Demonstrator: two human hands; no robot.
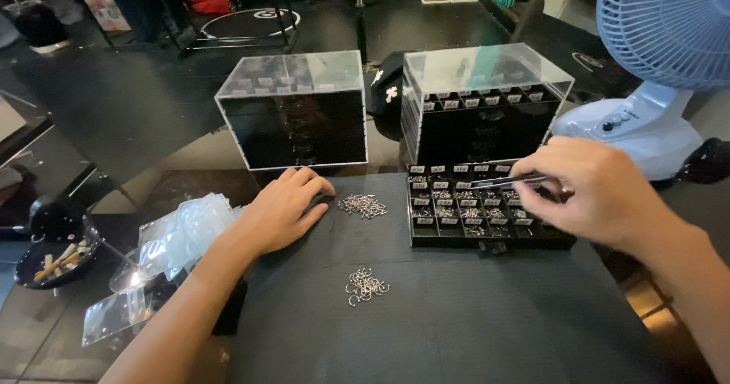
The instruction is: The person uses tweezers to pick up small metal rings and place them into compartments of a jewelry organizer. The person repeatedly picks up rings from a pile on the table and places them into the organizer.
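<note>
right hand (589,190) pinches slim metal tweezers (506,180), tips over the black compartmented drawer tray (487,239) of small silver rings. left hand (283,211) lies flat, fingers loosely spread, on the dark worktop (471,323), just beside a small pile of silver rings (363,205); second ring pile (366,286) nearer.

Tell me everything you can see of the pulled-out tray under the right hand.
The tray is a flat black drawer with a grid of small compartments, each with a little white label and most holding small silvery metal pieces. It lies level on the dark mat, in front of the clear-topped black case on the right. The right hand hovers over its right side holding tweezers, their tip above the back rows. A small knob shows at its front edge.
</note>
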